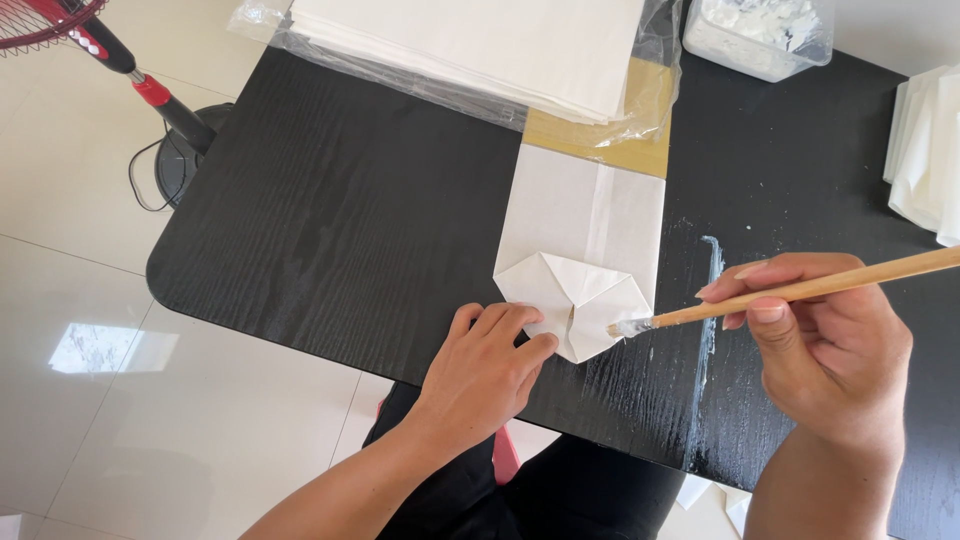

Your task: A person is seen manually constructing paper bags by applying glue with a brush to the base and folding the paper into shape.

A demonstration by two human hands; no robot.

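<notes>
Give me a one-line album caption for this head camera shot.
Left hand pins a folded white paper bag on a black table while right hand touches a glue brush to its flap.

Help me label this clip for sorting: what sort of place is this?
Probably a home or small workshop used for paper-bag gluing: a black wood-grain table on pale floor tiles, a plastic-wrapped stack of white paper sheets, and a red pedestal fan standing beside it.

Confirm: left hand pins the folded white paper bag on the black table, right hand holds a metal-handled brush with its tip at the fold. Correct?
Not quite. The brush has a wooden handle, not a metal one, as the head view shows. The rest stands: the left hand presses the folded white paper bag on the black table, and the right hand holds the brush with its tip at the fold.
</notes>
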